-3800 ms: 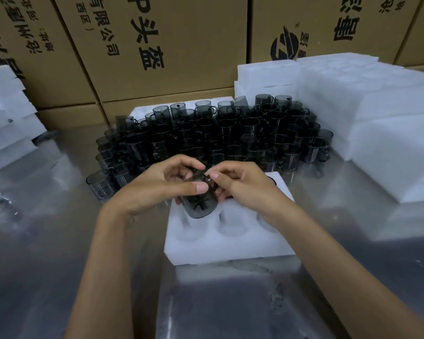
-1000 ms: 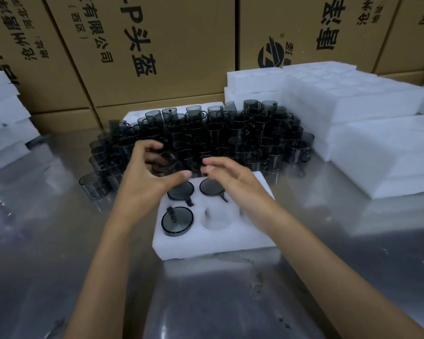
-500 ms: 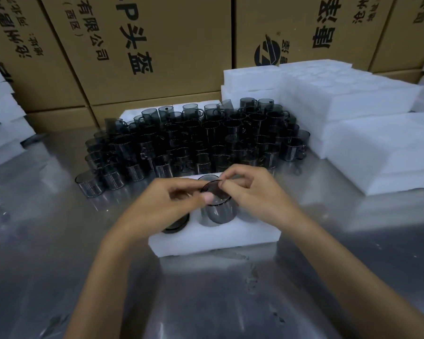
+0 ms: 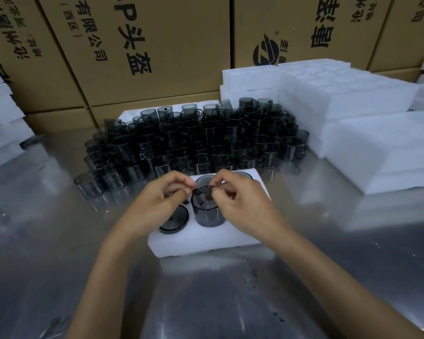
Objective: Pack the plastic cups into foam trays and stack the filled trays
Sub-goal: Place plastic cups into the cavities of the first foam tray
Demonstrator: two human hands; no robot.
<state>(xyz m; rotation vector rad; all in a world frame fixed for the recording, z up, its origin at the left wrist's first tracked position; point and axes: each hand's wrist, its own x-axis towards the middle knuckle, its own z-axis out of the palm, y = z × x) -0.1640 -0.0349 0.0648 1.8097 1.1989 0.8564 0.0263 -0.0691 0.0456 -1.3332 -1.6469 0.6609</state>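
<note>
Both hands pinching rim of dark cup [image 4: 207, 211]: left hand [image 4: 157, 206], right hand [image 4: 240, 204] lowering it into middle pocket of foam tray [image 4: 206, 243]. Advice: keeping cup upright, pressing evenly, seating flush beside packed cup [image 4: 173, 220].

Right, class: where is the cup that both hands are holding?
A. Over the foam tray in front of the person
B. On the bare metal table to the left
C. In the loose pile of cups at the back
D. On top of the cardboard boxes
A: the left hand and right hand pinch the rim of the cup at a middle pocket of the foam tray.
</note>
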